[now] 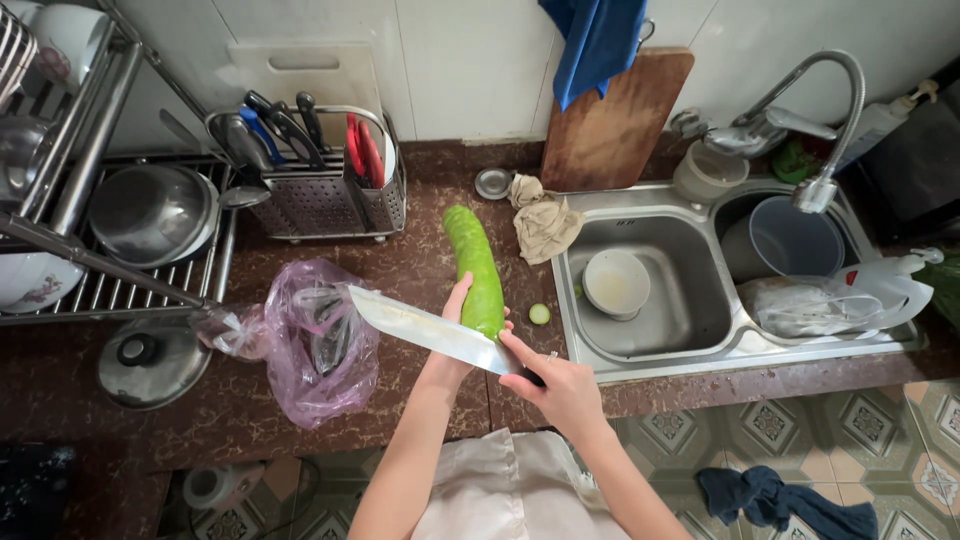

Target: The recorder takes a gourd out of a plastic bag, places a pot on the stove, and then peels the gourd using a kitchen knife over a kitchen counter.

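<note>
Flanking gourd (477, 268): pink bag (320, 335) (left), sink (650, 360) right.

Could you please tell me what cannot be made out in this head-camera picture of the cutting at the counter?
- Near end of the green gourd: hidden behind the knife blade and the left hand.
- Knife handle: covered by the right hand.
- Contents of the purple plastic bag: blurred by the film.
- Dish rack: cut off by the left edge.
- Small slice beside the sink: too small to identify surely.
</note>
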